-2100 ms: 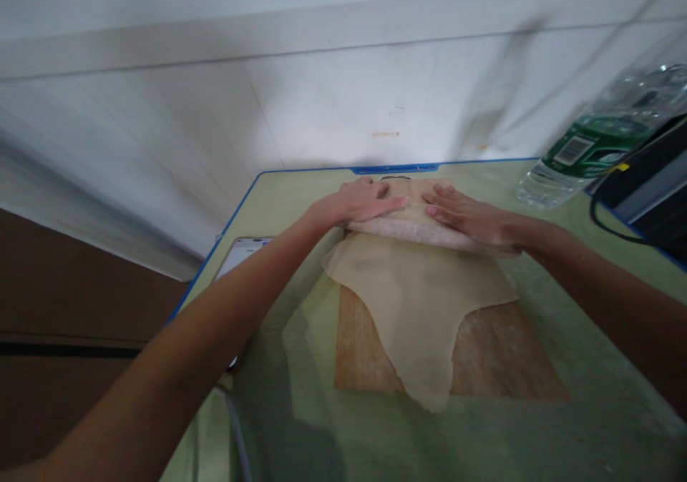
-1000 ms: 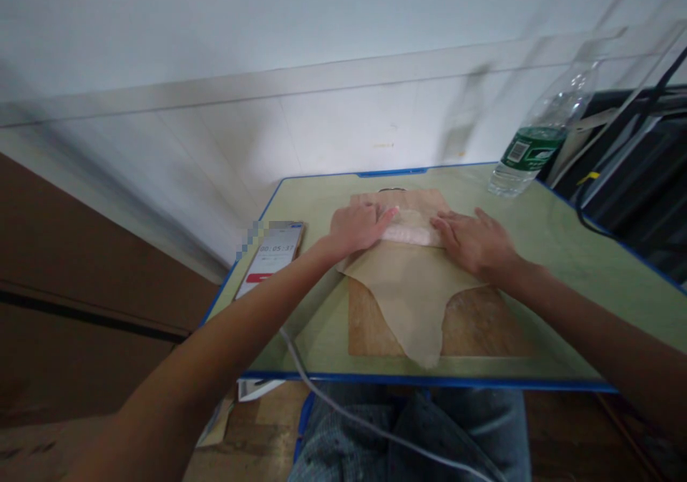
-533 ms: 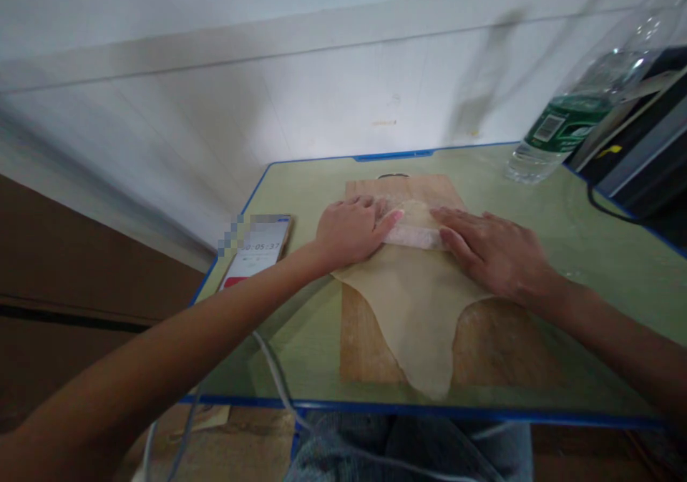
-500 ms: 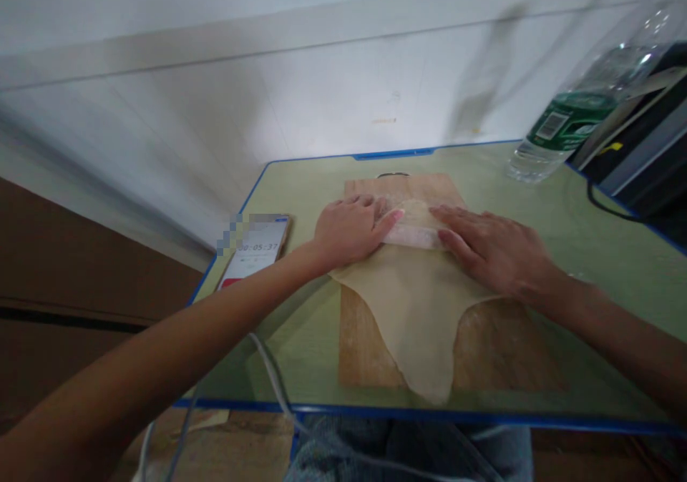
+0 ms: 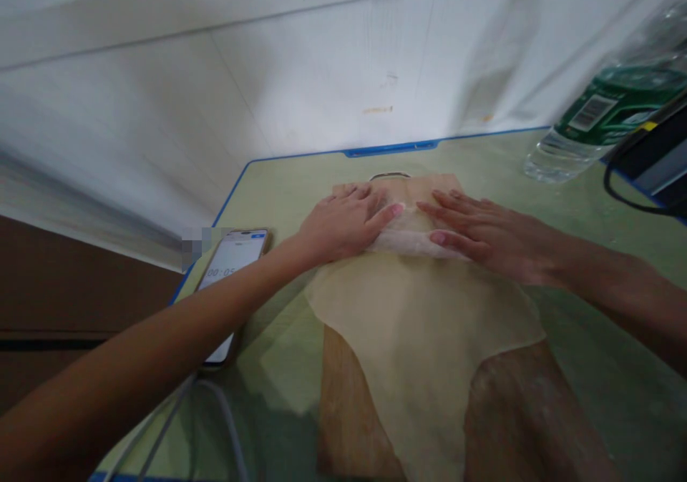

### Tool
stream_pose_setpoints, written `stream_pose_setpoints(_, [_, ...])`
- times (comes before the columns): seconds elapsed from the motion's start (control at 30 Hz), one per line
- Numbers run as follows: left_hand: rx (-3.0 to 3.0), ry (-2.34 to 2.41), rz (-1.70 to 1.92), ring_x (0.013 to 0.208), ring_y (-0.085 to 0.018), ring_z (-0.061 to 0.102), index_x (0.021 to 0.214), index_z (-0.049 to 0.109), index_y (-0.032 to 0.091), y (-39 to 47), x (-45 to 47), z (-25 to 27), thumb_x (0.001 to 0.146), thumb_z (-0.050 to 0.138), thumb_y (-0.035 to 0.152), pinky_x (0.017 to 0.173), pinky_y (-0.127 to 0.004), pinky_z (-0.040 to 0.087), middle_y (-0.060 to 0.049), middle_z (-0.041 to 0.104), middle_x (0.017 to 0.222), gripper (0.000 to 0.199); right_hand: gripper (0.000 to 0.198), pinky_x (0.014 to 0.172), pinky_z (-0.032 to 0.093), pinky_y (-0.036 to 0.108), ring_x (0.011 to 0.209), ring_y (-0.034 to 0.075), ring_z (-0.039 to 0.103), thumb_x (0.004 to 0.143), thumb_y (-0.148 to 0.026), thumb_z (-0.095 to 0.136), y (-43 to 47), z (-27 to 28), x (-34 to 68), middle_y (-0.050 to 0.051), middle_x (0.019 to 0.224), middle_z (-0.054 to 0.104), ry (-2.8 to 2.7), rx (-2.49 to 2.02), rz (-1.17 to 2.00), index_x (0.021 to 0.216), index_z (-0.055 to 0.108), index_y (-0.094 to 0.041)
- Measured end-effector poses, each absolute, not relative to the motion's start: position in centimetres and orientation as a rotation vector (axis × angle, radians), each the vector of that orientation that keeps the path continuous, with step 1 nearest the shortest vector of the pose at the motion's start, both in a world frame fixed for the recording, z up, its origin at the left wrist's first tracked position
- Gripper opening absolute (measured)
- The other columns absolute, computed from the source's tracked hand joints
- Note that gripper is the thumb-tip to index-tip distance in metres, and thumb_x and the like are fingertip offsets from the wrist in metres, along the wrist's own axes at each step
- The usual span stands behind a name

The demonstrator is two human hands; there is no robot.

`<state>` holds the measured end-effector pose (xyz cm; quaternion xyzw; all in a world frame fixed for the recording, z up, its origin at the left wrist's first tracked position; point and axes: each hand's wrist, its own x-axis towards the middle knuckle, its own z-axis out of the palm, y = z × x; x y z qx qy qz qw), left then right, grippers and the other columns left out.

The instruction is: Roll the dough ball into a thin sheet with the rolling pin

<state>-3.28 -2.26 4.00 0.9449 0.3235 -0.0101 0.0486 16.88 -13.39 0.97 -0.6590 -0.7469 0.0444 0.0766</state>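
Note:
A thin, pale sheet of dough [image 5: 418,317] lies over a wooden board [image 5: 346,403], its front end narrowing to a tongue that runs out of view at the bottom. Toward the far end it gathers into a white, floury roll [image 5: 411,242]; whether a rolling pin is inside is hidden. My left hand [image 5: 343,224] presses flat on the left part of this roll, fingers stretched forward and thumb pointing inward. On the right part lies my right hand [image 5: 491,235], palm down with its fingers extended. Both hands touch the roll, with a small gap between them.
A phone showing a timer [image 5: 230,257] lies left of the board, partly behind my left forearm. Pale cables [image 5: 220,403] run near the front left. A water bottle with a green label [image 5: 580,131] stands at the far right beside a dark object [image 5: 665,160]. A white wall [image 5: 322,89] rises behind the table.
My view has come closer, so the board and dough look larger and the table's front edge is mostly out of frame. Both hands stay flat on the roll, the right fingertips slightly nearer the left.

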Motion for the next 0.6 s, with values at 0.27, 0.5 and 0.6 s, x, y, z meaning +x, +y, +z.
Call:
stream_pose_setpoints(0.27, [2.778,0.983,0.153,0.115,-0.019,0.055,0.119,0.057,0.02,0.1,-1.8,3.5,0.097,0.015,0.05,0.098,-0.03,0.039,-0.006,0.061,0.121,0.057,0.064,0.103,0.036,0.055,0.135,0.033,0.035,0.092,-0.062,0.021,-11.5,0.5,18.3,0.007,0.147,0.043,-2.148,-1.949,0.064,0.143,0.042,-0.028])
stream_pose_setpoints(0.5, [2.742,1.05,0.259,0.083,-0.017,0.062,0.083,0.067,0.013,1.1,-0.9,4.0,0.098,0.015,0.049,0.08,-0.028,0.045,-0.008,0.068,0.082,0.066,0.056,0.102,0.038,0.048,0.124,0.029,0.049,0.097,-0.048,0.019,-9.7,0.6,19.3,0.008,0.129,0.06,-2.064,-1.989,0.018,0.125,0.06,-0.021])
stream_pose_setpoints(0.6, [2.743,1.105,0.301,0.081,-0.016,0.062,0.08,0.068,0.011,1.6,-0.4,3.8,0.098,0.017,0.049,0.079,-0.027,0.045,-0.008,0.067,0.078,0.066,0.054,0.098,0.042,0.045,0.114,0.027,0.057,0.097,-0.044,0.02,-9.1,0.8,19.5,0.01,0.119,0.065,-2.028,-2.069,0.003,0.115,0.065,-0.02])
